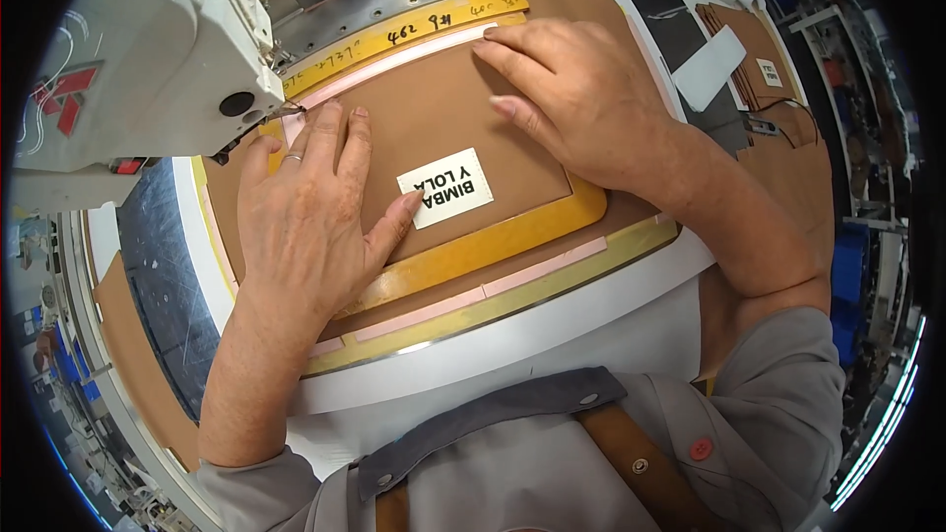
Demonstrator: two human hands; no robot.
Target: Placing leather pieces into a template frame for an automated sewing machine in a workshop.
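Note:
A flat brown panel (434, 103) lies inside a yellow frame template (493, 248), with a small cream label (468, 185) on its near part. My left hand (305, 212) rests spread on the panel's left side; its fingertips are by the pale strip (394, 59) along the far edge, close to the needle area. The thumb tip of that hand touches the label's left edge. At the far right corner, my right hand (586, 99) has its fingertips on the panel and strip, with the thumb held apart. The white sewing machine head (187, 49) stands at the upper left.
Beyond the frame is a slotted metal plate (384, 0) below the machine. To the right lie a white card (709, 69), a pile of brown pieces (734, 30) and tweezers (762, 125). Another brown piece (138, 345) sits at the left, beside a dark shiny surface (169, 266).

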